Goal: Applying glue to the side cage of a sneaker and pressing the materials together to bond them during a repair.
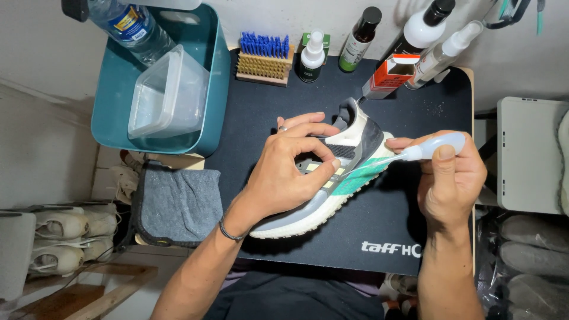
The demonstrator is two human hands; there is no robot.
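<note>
A grey and white sneaker with a green heel patch lies tilted on the black mat. My left hand grips its upper over the side stripes and steadies it. My right hand pinches a small clear squeeze bottle. Its thin nozzle points left and touches the green patch near the heel. The sneaker's toe end is partly hidden under my left wrist.
A teal bin at the back left holds a clear plastic tub and a water bottle. A blue-bristled brush, spray bottles and a small box line the mat's far edge. A grey cloth lies to the left.
</note>
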